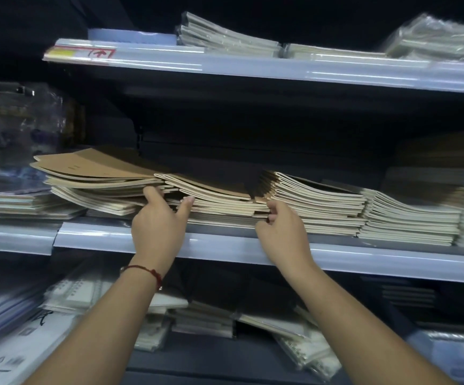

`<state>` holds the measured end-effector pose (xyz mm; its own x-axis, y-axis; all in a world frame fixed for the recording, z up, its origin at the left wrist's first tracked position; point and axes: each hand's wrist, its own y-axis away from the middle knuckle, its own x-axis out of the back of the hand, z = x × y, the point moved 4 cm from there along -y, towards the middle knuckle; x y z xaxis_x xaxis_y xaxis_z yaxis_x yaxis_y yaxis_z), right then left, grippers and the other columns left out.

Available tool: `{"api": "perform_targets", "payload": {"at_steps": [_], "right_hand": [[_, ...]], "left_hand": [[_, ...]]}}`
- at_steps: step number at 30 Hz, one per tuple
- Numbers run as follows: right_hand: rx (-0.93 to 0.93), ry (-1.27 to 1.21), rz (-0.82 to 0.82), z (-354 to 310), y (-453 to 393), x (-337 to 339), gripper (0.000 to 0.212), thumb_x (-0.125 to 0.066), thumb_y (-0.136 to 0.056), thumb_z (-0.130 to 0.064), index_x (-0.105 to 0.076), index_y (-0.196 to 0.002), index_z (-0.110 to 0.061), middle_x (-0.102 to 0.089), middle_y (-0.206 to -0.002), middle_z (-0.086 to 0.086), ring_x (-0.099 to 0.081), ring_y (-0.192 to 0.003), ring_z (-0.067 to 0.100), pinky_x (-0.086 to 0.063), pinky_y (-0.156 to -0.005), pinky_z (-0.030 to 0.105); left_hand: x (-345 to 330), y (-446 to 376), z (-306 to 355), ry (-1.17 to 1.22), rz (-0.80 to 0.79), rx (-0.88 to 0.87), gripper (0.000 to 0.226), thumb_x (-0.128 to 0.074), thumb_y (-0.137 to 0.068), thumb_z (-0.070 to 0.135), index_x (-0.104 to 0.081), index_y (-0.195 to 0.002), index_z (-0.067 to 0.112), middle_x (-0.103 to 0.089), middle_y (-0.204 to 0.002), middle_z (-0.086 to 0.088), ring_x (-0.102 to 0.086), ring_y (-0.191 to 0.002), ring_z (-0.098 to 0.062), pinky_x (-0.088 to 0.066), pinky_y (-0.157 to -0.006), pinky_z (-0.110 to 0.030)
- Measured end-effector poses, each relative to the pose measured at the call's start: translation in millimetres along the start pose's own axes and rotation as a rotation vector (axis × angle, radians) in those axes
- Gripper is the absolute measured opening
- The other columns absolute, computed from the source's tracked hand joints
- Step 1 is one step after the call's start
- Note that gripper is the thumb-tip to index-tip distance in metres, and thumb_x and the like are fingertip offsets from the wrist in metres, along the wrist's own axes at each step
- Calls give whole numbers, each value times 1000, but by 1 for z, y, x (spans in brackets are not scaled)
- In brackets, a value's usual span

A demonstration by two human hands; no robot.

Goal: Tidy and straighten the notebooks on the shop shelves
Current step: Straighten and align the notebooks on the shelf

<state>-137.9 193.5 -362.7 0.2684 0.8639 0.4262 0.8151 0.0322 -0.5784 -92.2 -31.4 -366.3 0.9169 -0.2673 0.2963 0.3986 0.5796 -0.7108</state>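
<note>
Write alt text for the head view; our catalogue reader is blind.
Two bare hands reach to the middle shelf: the left hand and right hand touch the front edges of a messy, fanned pile of brown notebooks. Wrapped packs lie on the shelf above.

Both arms were stretched up and forward, pretty much parallel. The left hand (pixel 157 218) had its fingers spread and fairly straight, thumb out to the right. The right hand (pixel 282 229) had its fingers curled in at the tips.
</note>
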Motion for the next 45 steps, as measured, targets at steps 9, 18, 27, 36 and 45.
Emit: {"api": "perform_targets", "payload": {"at_steps": [9, 18, 27, 36, 45], "right_hand": [[-94, -103, 33, -1, -9, -3, 37, -58, -89, -16, -58, -126, -21, -55, -87, -18, -49, -74, -2, -37, -63, 20], [-80, -98, 45, -13, -3, -10, 48, -57, -90, -22, -48, -137, -20, -57, -120, -4, -54, -84, 8, -38, -70, 27], [219, 230, 230, -5, 0, -23, 39, -62, -94, -36, -52, -127, -19, -46, -121, -1, -47, -109, 15, -49, -90, 31], [312, 457, 152, -11, -6, -37, 60, -47, -98, -47, -34, -151, -20, -33, -155, 3, -27, -143, 21, -26, -118, 39], [256, 433, 151, -20, -20, -33, 52, -53, -94, -36, -49, -143, -17, -49, -125, 2, -38, -121, 20, -38, -102, 33]], "left_hand": [[-12, 0, -9, 153, -14, 104, 42, -73, -83, 52, -45, -104, 28, -62, -94, 12, -60, -101, -27, -41, -80, -33], [0, 3, -7, 353, -27, 69, 50, -67, -92, 38, -49, -134, 19, -56, -117, 4, -55, -110, -18, -49, -91, -35], [20, 9, 30, -127, 183, -465, 25, -65, -91, 30, -66, -111, 15, -62, -104, -3, -54, -102, -25, -40, -88, -40], [17, -43, 20, -926, -190, -276, 103, -15, -81, 90, -65, -122, 9, -60, -128, -13, -46, -126, -34, -32, -108, -46], [13, -44, 32, -466, -201, -365, 58, -65, -88, 56, -59, -134, 21, -72, -109, -3, -63, -108, -25, -34, -102, -40]]}}
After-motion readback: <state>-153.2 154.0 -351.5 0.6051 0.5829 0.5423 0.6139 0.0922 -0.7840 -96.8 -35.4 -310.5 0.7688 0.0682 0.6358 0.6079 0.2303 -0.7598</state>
